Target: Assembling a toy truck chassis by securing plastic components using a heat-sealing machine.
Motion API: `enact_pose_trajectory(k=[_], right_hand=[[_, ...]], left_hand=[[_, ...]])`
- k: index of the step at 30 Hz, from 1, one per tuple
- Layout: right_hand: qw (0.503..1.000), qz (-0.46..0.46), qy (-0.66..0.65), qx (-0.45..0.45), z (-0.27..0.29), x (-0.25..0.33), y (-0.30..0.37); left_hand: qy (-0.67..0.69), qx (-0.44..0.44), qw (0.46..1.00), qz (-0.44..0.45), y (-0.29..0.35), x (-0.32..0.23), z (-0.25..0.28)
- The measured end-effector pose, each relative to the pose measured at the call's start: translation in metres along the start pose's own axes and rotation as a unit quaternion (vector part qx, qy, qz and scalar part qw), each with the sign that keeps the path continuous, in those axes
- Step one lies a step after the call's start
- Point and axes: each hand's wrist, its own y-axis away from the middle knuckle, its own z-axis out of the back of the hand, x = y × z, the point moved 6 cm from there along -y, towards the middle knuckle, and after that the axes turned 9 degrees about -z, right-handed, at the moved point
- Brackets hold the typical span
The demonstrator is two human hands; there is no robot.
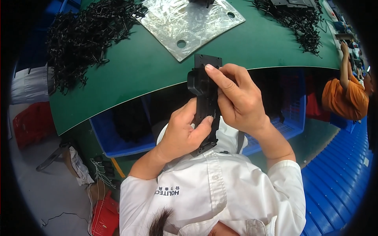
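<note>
Between my two hands, in front of my chest, is a long black plastic part [206, 84] with a flat plate at its far end and a curved lip on its left side. My left hand [183, 129] grips its lower half, thumb lying across the top face. Higher up, my right hand [241, 96] holds the right edge, and its index fingertip presses on the face near the far plate. Both hands' undersides are hidden. The part is held off the table, just short of its near edge.
On the green table [130, 78] lies a metal plate [189, 23] with round holes. Heaps of small black parts sit at left [86, 35] and right [307, 31]. Blue crates [100, 137] stand beneath. A person in orange [344, 98] is at the far right.
</note>
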Motion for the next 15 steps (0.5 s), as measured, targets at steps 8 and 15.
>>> enact_pose_trajectory(k=[8, 15], right_hand=[[0.996, -0.023, -0.016, 0.087, 0.0022, 0.0003, -0.0061], [0.993, -0.048, -0.027, 0.109, 0.0027, -0.002, -0.0069]], left_hand=[[0.074, 0.017, 0.995, 0.07, 0.0014, 0.0043, 0.001], [0.1, 0.018, 0.989, 0.106, 0.0045, 0.0068, -0.0003]])
